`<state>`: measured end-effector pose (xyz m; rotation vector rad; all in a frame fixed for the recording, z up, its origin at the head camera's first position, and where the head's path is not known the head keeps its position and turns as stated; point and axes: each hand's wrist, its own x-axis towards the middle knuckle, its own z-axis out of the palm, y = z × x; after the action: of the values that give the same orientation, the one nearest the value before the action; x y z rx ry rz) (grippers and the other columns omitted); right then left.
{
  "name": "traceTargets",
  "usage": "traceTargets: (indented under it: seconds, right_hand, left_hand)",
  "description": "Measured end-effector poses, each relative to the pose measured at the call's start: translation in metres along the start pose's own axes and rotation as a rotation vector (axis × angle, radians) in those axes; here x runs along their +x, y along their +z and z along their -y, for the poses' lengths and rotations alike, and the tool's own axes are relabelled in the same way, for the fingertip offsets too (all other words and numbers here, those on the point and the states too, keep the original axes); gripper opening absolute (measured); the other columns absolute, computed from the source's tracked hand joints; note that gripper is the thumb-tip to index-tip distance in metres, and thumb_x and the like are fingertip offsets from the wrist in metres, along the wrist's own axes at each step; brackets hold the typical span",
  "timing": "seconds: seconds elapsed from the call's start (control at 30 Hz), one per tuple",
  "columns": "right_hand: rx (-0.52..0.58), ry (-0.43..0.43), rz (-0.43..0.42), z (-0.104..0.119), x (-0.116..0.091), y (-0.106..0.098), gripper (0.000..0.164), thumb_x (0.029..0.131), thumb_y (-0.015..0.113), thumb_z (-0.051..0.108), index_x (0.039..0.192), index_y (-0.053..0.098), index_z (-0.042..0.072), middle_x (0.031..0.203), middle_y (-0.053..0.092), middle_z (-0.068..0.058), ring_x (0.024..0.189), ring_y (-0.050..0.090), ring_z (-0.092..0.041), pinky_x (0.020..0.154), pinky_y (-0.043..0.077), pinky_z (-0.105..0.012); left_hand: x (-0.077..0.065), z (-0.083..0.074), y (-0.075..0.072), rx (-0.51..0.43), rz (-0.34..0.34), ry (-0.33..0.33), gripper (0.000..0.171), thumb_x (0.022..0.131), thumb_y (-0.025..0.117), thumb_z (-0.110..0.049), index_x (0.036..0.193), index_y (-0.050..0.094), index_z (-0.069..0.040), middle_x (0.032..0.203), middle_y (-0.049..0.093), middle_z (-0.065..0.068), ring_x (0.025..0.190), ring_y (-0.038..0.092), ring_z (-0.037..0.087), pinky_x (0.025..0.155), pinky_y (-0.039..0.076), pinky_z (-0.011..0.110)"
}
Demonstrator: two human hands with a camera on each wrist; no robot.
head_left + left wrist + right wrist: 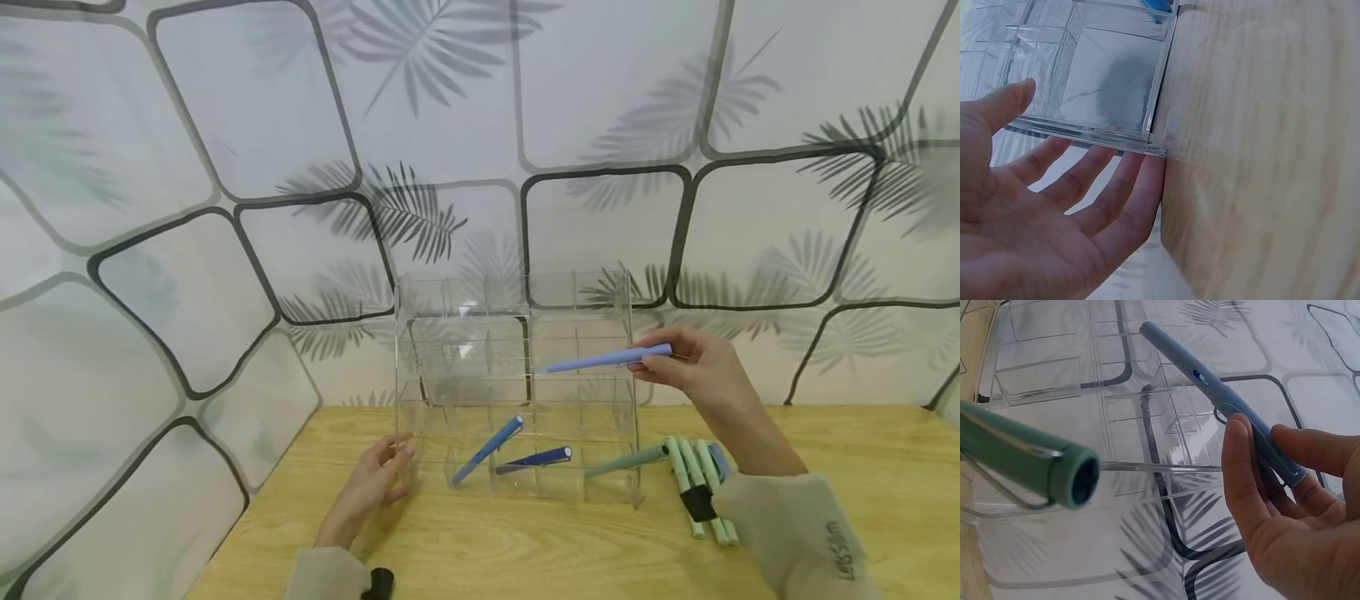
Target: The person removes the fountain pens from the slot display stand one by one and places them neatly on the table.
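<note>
My right hand (pixel 708 367) pinches a light blue-violet pen (pixel 600 360) by its clip end, between thumb and fingers. The pen points left, overlapping the middle of a clear compartment rack (pixel 635 417) in the head view. In the right wrist view, the pen's cap clip (pixel 1247 415) and small barrel window show. My left hand (pixel 367 479) touches the rack's left side low down, its extended fingers (pixel 1138 187) against the side wall and thumb by the front. Along the bottom row lean a blue pen (pixel 487 450), a dark blue pen (pixel 534 460) and a green pen (pixel 628 461).
Several light green pens (pixel 693 475) and a blue pen (pixel 717 460) lie on the wooden table (pixel 480 550) to the right of the rack. A patterned fabric wall (pixel 450 125) stands close behind the rack and along the left.
</note>
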<state>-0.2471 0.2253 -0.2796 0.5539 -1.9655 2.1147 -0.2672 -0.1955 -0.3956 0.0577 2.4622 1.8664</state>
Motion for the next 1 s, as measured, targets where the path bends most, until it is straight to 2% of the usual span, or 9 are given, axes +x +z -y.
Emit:
traceTargets:
  seconds: [0.2, 0.43, 0.7, 0.83, 1.0]
  right_hand:
    - [0.007, -0.026, -0.003, 0.001, -0.007, -0.010, 0.013, 0.097, 0.065, -0.004, 0.109, 0.069, -0.004, 0.100, 0.071, -0.005, 0.088, 0.073, -0.015, 0.082, 0.059, -0.029]
    - [-0.001, -0.026, -0.025, -0.002, -0.017, -0.025, 0.013, 0.097, 0.064, -0.005, 0.109, 0.069, -0.002, 0.102, 0.073, -0.005, 0.088, 0.073, -0.015, 0.080, 0.059, -0.028]
    - [0.037, -0.055, -0.023, -0.002, -0.027, -0.037, 0.015, 0.098, 0.062, -0.007, 0.110, 0.069, -0.003, 0.102, 0.074, -0.006, 0.087, 0.074, -0.016, 0.080, 0.059, -0.029]
    - [0.034, -0.051, -0.038, 0.001, -0.030, -0.046, 0.017, 0.098, 0.063, -0.005, 0.113, 0.068, -0.002, 0.104, 0.073, -0.006, 0.088, 0.074, -0.016, 0.080, 0.059, -0.029]
    - [0.082, -0.042, -0.058, 0.000, -0.036, -0.058, 0.018, 0.099, 0.061, -0.005, 0.113, 0.069, 0.002, 0.101, 0.074, -0.008, 0.086, 0.074, -0.018, 0.077, 0.060, -0.029]
  left_hand:
    - [0.000, -0.001, 0.000, 0.005, 0.015, 0.000, 0.048, 0.107, 0.054, -0.022, 0.148, 0.043, 0.003, 0.144, 0.043, 0.032, 0.135, 0.040, 0.048, 0.086, 0.059, 0.044]
    - [0.001, -0.003, 0.002, -0.001, 0.011, -0.001, 0.050, 0.107, 0.055, -0.022, 0.148, 0.043, 0.003, 0.144, 0.045, 0.032, 0.135, 0.041, 0.048, 0.087, 0.059, 0.044]
    - [0.000, -0.001, -0.002, -0.011, 0.049, -0.018, 0.054, 0.107, 0.054, -0.026, 0.151, 0.040, 0.002, 0.150, 0.034, 0.035, 0.139, 0.034, 0.050, 0.095, 0.054, 0.050]
    - [0.001, 0.000, -0.003, -0.011, 0.049, -0.022, 0.053, 0.108, 0.053, -0.026, 0.151, 0.040, 0.001, 0.151, 0.033, 0.035, 0.139, 0.034, 0.050, 0.095, 0.054, 0.049]
    - [0.001, 0.000, -0.002, -0.006, 0.040, -0.022, 0.053, 0.108, 0.054, -0.026, 0.150, 0.041, 0.002, 0.149, 0.036, 0.035, 0.139, 0.036, 0.050, 0.093, 0.056, 0.048]
